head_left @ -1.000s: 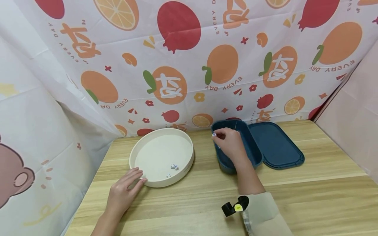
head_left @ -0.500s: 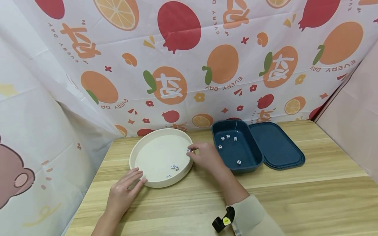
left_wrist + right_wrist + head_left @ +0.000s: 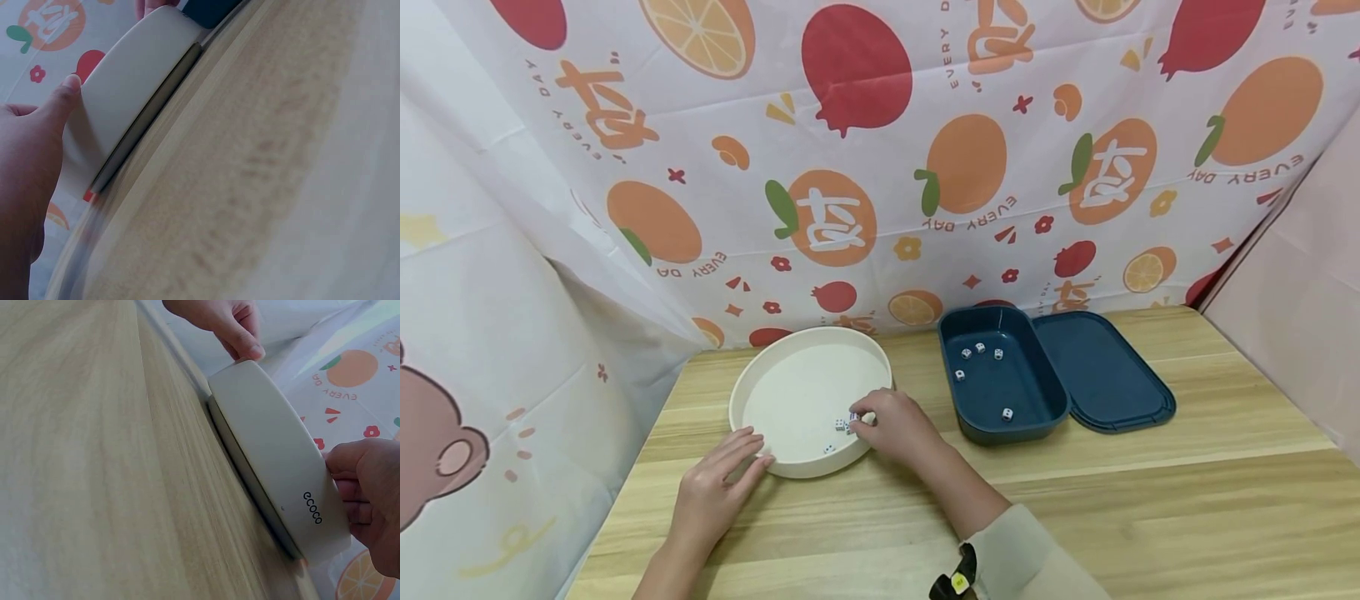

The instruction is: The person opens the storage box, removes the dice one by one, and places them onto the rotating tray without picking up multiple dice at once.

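Observation:
My right hand (image 3: pixel 898 427) pinches a small white die (image 3: pixel 853 416) between thumb and fingertips, low over the near right rim of a round cream tray (image 3: pixel 797 367). Several dice lie inside the tray near that side, among them one die (image 3: pixel 829 448) by the front wall. My left hand (image 3: pixel 718 479) rests on the tray's front left rim with relaxed fingers; its thumb (image 3: pixel 70 84) touches the rim in the left wrist view. From the right wrist, the tray's outer wall (image 3: pixel 275 437) hides the fingertips of my right hand (image 3: pixel 369 487) and the die.
A dark blue rectangular box (image 3: pixel 1011 433) stands right of the tray, with several dice inside, one die (image 3: pixel 1007 414) near its front. Its matching lid (image 3: pixel 1108 371) lies beside it on the wooden table (image 3: pixel 1150 508). A fruit-print cloth (image 3: pixel 880 183) hangs close behind.
My right hand has moved left from over the blue box to the cream tray, carrying the die, and has come down beside the other dice. My left hand has stayed on the rim.

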{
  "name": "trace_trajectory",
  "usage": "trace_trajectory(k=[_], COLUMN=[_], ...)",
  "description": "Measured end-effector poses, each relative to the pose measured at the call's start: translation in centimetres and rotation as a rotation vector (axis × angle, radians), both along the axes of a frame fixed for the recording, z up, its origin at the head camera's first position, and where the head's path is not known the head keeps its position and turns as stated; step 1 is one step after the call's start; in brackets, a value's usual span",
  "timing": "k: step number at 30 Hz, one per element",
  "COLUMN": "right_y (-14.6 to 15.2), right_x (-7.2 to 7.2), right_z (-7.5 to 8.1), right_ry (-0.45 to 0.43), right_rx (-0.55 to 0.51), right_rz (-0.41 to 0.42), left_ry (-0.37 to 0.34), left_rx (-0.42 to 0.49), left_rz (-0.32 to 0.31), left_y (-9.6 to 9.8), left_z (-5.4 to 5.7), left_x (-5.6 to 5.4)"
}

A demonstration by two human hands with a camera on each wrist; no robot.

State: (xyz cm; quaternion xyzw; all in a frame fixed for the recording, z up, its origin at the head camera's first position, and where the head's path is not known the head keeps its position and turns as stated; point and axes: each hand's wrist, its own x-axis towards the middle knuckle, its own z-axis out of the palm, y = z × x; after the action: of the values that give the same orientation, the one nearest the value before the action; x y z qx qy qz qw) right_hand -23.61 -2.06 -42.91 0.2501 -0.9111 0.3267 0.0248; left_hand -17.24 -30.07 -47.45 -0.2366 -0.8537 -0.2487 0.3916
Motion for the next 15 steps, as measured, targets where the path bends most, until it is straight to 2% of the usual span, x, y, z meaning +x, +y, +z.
trace_trajectory(k=[8,15], right_y=[-0.09,-0.11], right_x=[-0.09,-0.12], right_z=[-0.11,-0.17], right_ry=[-0.040,-0.032], right_rx=[0.000,0.007], right_rz=[-0.013,-0.017], left_ry=[-0.014,-0.003], left_rx=[-0.002,0.003], left_rz=[0.007,0.001], left_y=[0.01,0.06], left_z=[0.05,0.07], left_x=[0.02,-0.01])
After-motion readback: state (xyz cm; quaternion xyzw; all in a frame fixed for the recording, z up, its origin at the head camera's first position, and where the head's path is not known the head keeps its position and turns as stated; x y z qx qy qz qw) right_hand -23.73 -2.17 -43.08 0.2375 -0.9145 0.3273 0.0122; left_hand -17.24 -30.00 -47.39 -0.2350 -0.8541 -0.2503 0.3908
